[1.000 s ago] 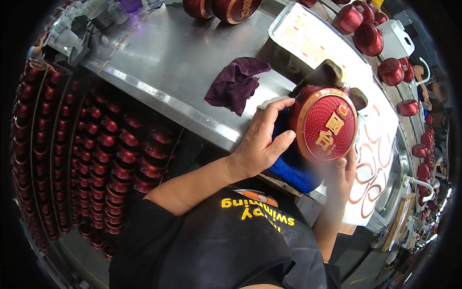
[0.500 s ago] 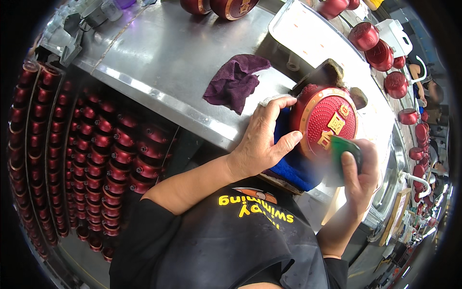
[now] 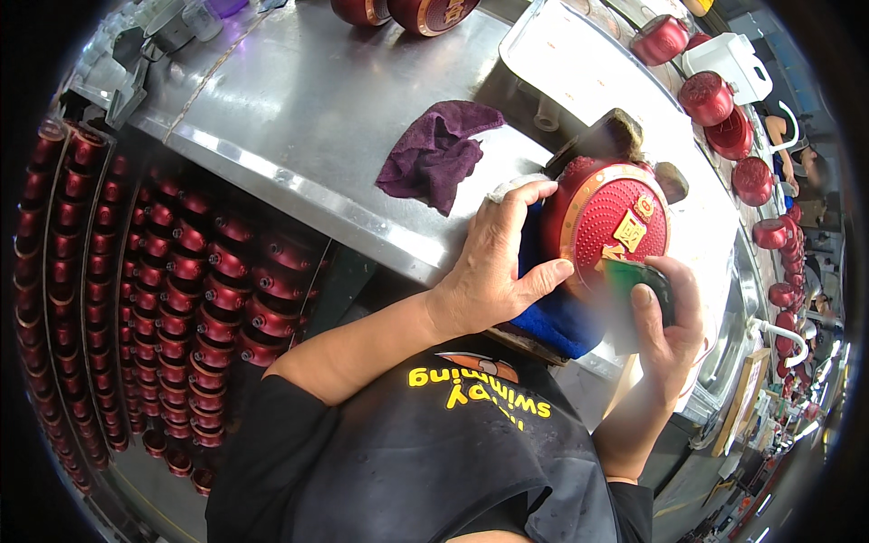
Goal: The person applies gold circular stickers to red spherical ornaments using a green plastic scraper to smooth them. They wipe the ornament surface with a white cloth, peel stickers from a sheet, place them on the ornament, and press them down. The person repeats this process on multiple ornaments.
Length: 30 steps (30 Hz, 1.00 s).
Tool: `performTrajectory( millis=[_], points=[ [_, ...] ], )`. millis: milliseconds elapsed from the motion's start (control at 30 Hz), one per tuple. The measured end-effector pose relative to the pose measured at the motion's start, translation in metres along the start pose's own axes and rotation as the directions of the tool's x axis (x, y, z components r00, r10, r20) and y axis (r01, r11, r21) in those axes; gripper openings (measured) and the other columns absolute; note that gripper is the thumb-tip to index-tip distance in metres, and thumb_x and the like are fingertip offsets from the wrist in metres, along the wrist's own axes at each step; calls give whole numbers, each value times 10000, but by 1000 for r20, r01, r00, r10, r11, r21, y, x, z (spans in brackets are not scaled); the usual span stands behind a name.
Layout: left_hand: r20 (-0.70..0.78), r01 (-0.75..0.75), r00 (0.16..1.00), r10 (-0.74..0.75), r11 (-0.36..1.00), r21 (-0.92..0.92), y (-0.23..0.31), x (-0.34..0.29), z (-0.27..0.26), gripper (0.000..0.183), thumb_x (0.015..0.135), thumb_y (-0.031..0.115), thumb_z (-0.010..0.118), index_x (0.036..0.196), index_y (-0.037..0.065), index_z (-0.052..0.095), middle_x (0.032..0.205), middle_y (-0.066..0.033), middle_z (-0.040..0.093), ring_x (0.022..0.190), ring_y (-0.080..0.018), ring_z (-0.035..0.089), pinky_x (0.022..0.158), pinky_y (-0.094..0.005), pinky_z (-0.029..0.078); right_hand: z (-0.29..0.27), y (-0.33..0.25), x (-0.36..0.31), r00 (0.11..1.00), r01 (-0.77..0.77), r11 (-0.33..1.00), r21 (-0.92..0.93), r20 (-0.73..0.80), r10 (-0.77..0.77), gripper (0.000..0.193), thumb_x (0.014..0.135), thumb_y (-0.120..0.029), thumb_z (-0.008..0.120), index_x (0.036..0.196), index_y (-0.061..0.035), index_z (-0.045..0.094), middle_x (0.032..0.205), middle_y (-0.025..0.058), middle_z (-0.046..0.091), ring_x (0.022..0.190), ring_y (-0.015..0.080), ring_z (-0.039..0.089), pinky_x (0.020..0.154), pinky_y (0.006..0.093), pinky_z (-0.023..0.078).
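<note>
While the red jar [image 3: 590, 222] is rested at the near edge of the metal table [image 3: 299, 127], right of the middle, its round face with raised gold characters is turned upward, and a blue cloth [image 3: 554, 321] is seen along its near left side. The jar's left side is braced by the left hand [image 3: 489, 267], thumb and fingers spread wide. A green tool [image 3: 659, 290] is pinched in the right hand [image 3: 674, 326] over the near character; contact is too blurred to tell. Light, even pressure would probably serve best, with the red face spared from scratches and the jar steadied against tipping. Beyond it a dark block [image 3: 611, 136] is set; farther left, a purple cloth [image 3: 434, 158] is left crumpled.
</note>
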<state>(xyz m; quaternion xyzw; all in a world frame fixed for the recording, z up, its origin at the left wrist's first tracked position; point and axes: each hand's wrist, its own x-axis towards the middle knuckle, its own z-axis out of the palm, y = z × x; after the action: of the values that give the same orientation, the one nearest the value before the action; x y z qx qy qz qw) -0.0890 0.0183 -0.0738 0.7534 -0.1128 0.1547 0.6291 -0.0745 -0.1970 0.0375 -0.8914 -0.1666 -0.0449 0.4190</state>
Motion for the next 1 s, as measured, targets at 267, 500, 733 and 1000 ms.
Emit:
performTrajectory(
  millis=[267,500,733,1000],
  points=[
    [13,29,1000,-28,995,-93,-4,1,1,739,979,264,741,1517,-42,338,1497,-214,438,1425,-308,411,1210,-421,306,1,5,-3,999,-37,998,54,-7,37,278,947,-80,729,1203,7,663,989,70,705,910,144,668,838,278,518],
    [19,21,1000,-19,996,-90,-4,1,1,743,980,254,737,1525,-36,324,1491,-214,431,1425,-310,403,1212,-421,302,2,7,-5,999,-29,996,79,-29,31,277,950,-73,724,1206,12,658,994,74,703,917,141,665,841,273,515],
    [-15,-6,1000,5,998,-66,-5,2,4,754,950,269,757,1506,-23,341,1457,-222,449,1364,-334,436,1179,-444,328,1,10,-6,999,-24,994,104,-30,27,288,952,-62,718,1220,19,647,1001,76,700,924,137,661,847,269,513],
    [-79,-65,995,65,998,1,-7,1,8,750,922,309,771,1478,8,369,1392,-230,489,1253,-373,493,1111,-483,380,9,5,-21,997,-72,992,107,-35,76,314,941,-73,721,1227,29,642,1026,111,700,933,181,680,853,301,527]
  ],
)
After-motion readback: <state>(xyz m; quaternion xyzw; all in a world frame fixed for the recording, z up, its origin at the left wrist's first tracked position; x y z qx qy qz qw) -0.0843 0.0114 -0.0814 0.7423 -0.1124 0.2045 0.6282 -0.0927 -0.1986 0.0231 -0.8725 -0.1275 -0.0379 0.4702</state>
